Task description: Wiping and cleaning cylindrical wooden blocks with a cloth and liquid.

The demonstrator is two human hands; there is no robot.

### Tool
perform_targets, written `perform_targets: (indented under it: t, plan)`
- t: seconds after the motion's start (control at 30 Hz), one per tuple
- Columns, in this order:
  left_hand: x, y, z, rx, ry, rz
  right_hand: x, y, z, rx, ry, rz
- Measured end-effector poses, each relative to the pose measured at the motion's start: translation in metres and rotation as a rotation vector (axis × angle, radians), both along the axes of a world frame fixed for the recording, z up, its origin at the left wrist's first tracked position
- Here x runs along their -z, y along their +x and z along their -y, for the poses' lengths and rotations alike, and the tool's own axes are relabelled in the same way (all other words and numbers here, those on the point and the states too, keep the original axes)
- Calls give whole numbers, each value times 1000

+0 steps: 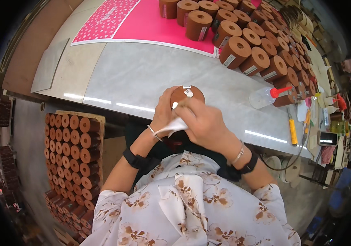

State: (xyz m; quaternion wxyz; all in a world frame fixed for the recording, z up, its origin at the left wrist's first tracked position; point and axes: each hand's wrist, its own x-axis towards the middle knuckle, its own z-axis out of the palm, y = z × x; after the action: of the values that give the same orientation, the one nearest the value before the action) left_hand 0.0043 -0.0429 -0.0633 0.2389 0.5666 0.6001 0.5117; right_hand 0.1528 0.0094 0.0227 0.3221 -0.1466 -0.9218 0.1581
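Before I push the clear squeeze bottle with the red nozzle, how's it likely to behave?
The squeeze bottle would probably yield under a grip, as its translucent walls look like plastic. It is likely fairly light, seeming largely see-through, though its fill level is hard to tell. Its rounded body could roll if tipped.

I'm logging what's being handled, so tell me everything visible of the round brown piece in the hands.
The round brown piece looks smooth, its material uncertain. White patches mark its visible face: one at the far rim, an irregular one just nearer, and another on the left. It appears by the near edge of the grey tabletop; whether it rests there, and its exact tilt, are unclear. The left hand holds its left side; the right hand, holding white cloth, covers its near part.
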Motion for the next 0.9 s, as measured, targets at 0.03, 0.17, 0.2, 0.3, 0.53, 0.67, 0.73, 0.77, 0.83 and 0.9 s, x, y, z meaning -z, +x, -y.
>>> perform_targets:
  t: [0.03,0.17,0.2,0.3,0.53,0.67,0.73,0.77,0.83,0.9]
  plan:
    - [0,2,2,-1,-4,7,-2,-7,-7,34,67,59]
    - [-11,4,-1,8,53,0,-3,-8,-39,144,-23,60]
    - [-9,3,0,12,54,6,-3,-2,-31,130,-18,56]
    - [-4,2,4,-29,50,-39,2,-1,-2,-43,-3,-34]
    - [-14,3,0,-4,63,-82,2,-10,-46,138,51,125]
    - [-9,4,0,-22,126,-90,0,18,-14,110,-5,77]
    - [-4,4,1,-44,151,-84,1,15,-2,59,-22,52]
    - [-2,4,-1,-44,185,-81,-2,4,4,47,-16,55]
    - [-4,1,-2,-9,197,-54,-4,-14,-3,45,-11,49]
    - [-20,-2,-3,144,-93,117,-4,-31,-27,95,42,177]
